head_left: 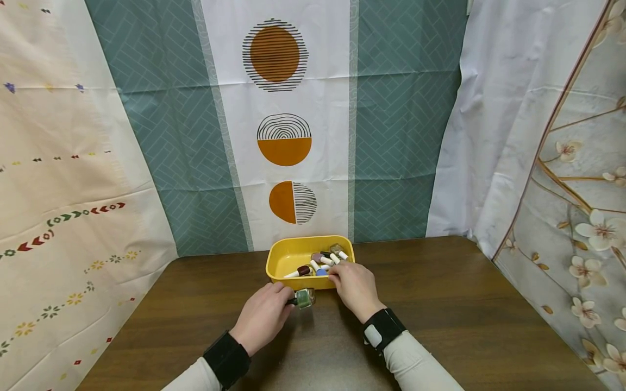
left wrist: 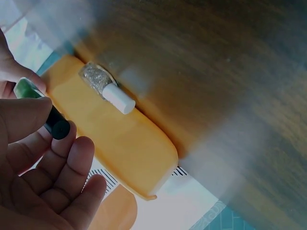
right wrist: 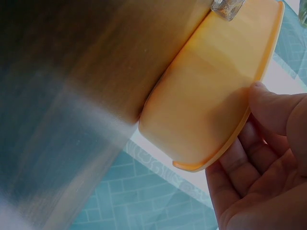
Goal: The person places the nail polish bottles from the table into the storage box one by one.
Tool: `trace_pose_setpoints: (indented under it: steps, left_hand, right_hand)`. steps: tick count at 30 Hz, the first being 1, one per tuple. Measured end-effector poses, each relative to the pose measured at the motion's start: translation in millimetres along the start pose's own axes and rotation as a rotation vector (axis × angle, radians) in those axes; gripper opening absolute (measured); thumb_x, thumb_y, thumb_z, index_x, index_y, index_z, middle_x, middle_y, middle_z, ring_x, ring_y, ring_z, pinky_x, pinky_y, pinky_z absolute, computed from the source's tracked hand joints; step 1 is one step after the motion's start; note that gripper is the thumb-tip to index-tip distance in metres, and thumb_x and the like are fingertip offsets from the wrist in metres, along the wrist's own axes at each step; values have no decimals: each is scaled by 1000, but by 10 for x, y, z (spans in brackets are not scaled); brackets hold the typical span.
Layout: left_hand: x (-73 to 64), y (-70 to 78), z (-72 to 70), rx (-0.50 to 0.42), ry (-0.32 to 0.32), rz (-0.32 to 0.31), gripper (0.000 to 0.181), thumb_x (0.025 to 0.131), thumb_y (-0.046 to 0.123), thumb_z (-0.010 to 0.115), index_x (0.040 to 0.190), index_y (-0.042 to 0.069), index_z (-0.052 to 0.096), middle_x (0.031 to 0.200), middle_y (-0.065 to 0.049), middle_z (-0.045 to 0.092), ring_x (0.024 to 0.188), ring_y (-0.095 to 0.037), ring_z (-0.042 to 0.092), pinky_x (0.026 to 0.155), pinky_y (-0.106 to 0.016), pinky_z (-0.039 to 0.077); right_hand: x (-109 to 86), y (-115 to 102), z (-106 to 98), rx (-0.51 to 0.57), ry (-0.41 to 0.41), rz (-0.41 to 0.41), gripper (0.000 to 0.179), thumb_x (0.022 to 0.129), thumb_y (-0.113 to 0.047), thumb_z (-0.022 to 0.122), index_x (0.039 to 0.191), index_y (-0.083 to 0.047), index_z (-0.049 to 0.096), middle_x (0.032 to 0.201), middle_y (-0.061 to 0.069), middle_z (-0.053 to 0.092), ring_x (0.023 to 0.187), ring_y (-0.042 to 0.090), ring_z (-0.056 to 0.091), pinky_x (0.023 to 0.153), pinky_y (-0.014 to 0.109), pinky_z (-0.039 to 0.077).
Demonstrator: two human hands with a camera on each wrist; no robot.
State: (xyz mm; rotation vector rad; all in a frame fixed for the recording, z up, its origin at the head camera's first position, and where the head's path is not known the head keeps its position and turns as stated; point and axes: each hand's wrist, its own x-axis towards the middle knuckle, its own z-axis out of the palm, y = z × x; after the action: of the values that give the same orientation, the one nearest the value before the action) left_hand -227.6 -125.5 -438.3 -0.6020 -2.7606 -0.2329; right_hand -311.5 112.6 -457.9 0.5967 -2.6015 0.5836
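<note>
My left hand point(head_left: 266, 314) pinches a green nail polish bottle point(head_left: 304, 298) by its black cap point(left wrist: 58, 125), just in front of a yellow plastic bin point(head_left: 281, 281). My right hand point(head_left: 353, 286) grips the bin's near rim, thumb point(right wrist: 271, 106) outside and fingers over the inner side. Several nail polish bottles, mostly white-capped, lie heaped in the bin's right part, among them a dark red one point(head_left: 304, 270) and a blue one point(head_left: 320, 272). In the left wrist view, a glittery bottle point(left wrist: 96, 76) with a white cap point(left wrist: 119, 98) appears against the bin's outer front side.
The bin stands at the back of a brown wooden table point(head_left: 195, 304). Behind it hangs a teal and white patterned cloth point(head_left: 406, 163). Patterned cloths also hang at the left point(head_left: 73, 228) and right point(head_left: 562, 228).
</note>
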Motion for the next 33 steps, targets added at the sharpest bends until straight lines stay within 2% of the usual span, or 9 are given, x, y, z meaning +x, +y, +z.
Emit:
trace_pose_setpoints:
  steps: [11,20,33]
  left_hand:
    - [73,-34,-7,-2,33,-1,22,92,17,92,105,14,75,96,4,64,86,-14,56,87,-37,62]
    - [146,-51,-32,-6,34,-48,21,92,16,92,106,14,76,92,5,61,84,-15,53,84,-35,60]
    - [369,-135,-70,-41,47,-74,17,96,15,89,102,14,73,90,4,59,83,-17,54,84,-38,59]
  right_hand:
    - [-2,-1,0,2,9,-13,6,99,-21,86,101,-16,86,101,-1,78,93,25,75,84,46,62]
    - [-9,1,-6,12,14,-18,6,98,-20,86,101,-16,86,102,-1,79,93,25,75,85,47,62]
    - [-1,4,-3,10,-4,-4,6,99,-20,86,102,-16,86,102,-2,78,94,24,75,85,46,62]
